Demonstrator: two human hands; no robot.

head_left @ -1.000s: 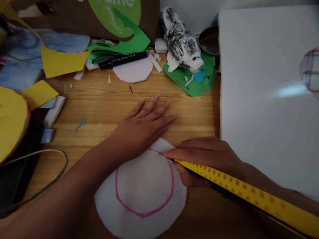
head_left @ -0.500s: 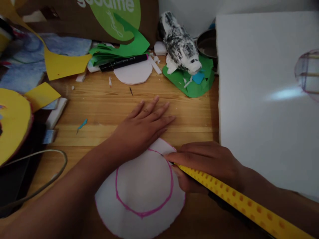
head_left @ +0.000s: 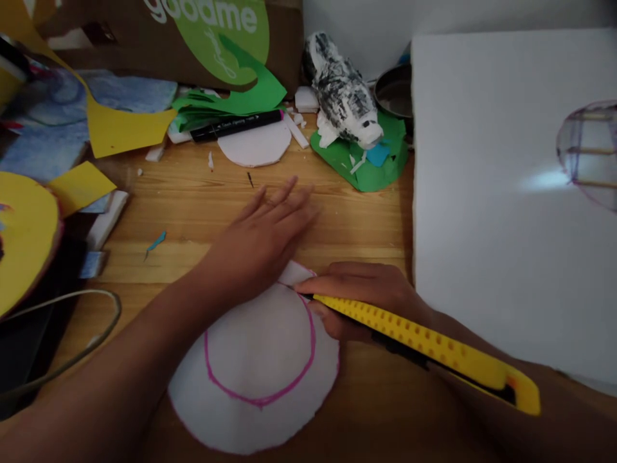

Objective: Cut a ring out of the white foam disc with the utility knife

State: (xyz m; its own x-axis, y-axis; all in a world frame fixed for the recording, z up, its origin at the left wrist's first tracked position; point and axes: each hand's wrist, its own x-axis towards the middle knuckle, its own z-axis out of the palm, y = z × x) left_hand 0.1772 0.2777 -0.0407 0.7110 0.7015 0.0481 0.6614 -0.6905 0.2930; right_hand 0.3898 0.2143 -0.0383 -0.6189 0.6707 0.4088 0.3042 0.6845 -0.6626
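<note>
A white foam disc (head_left: 260, 354) with a magenta circle drawn inside its rim lies on the wooden table. My left hand (head_left: 265, 238) lies over the disc's far left part, fingers stretched out past its edge above the wood. In my right hand (head_left: 361, 296) is a yellow and black utility knife (head_left: 424, 341), gripped near its front end. The blade tip meets the magenta line at the upper right of the disc. My right fingers hide most of the blade.
A large white board (head_left: 472, 244) stands on the right. At the back are a painted fish-like model (head_left: 344, 96), green paper (head_left: 380, 170), a black marker (head_left: 236, 125) and a brown bag (head_left: 120, 38). A yellow disc (head_left: 24, 238) and a cable (head_left: 113, 315) are at left.
Both hands, the knife and the foam disc have shifted left and slightly up in view. The knife's rear end has come into sight. The blade has moved along the magenta line towards the upper left.
</note>
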